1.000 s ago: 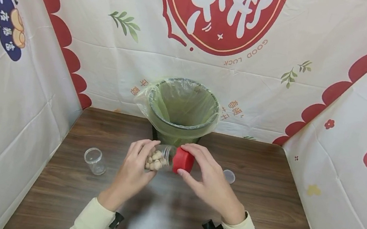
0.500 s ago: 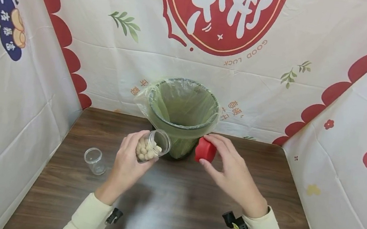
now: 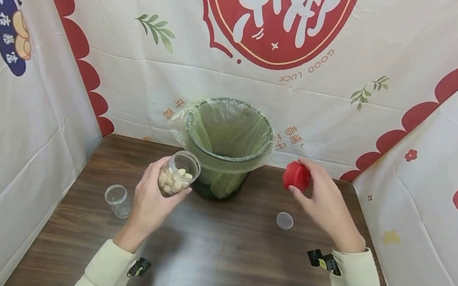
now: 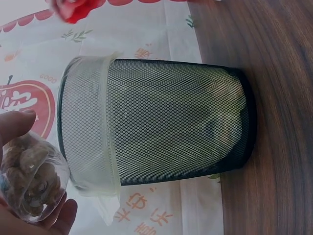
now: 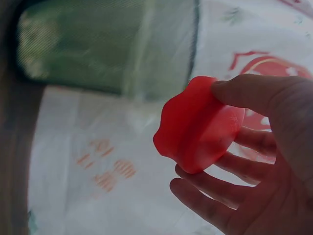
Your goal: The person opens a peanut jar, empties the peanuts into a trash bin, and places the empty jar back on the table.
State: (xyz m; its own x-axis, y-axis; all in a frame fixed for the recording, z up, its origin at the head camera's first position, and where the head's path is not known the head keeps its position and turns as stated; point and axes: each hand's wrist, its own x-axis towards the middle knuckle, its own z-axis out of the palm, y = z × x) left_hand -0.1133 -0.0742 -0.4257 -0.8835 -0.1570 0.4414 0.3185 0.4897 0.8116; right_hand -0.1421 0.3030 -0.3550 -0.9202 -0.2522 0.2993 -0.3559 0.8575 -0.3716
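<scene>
My left hand [image 3: 155, 206] grips a clear jar [image 3: 185, 162], tilted with its uncovered mouth toward the upper right. Pale, roundish pieces [image 3: 170, 181] fill part of it; the left wrist view shows them through the jar's bottom [image 4: 34, 176]. Off to the right, above the table, my right hand [image 3: 326, 203] pinches a red scalloped lid [image 3: 296, 176] between thumb and fingers. In the right wrist view the thumb presses one side of the lid [image 5: 200, 127], with the fingers on its other side.
A mesh waste bin [image 3: 221, 181] with a pale green liner stands at the table's back, between the hands. An uncovered clear jar [image 3: 119, 201] stands on the left. A small translucent disc [image 3: 285, 221] lies on the wooden table [image 3: 228, 270] below the right hand. Printed cloth [image 3: 131, 90] surrounds the table.
The red lid has come off the jar and moved right and upward with the right hand. The left hand has drawn the jar slightly left and tipped its mouth upward.
</scene>
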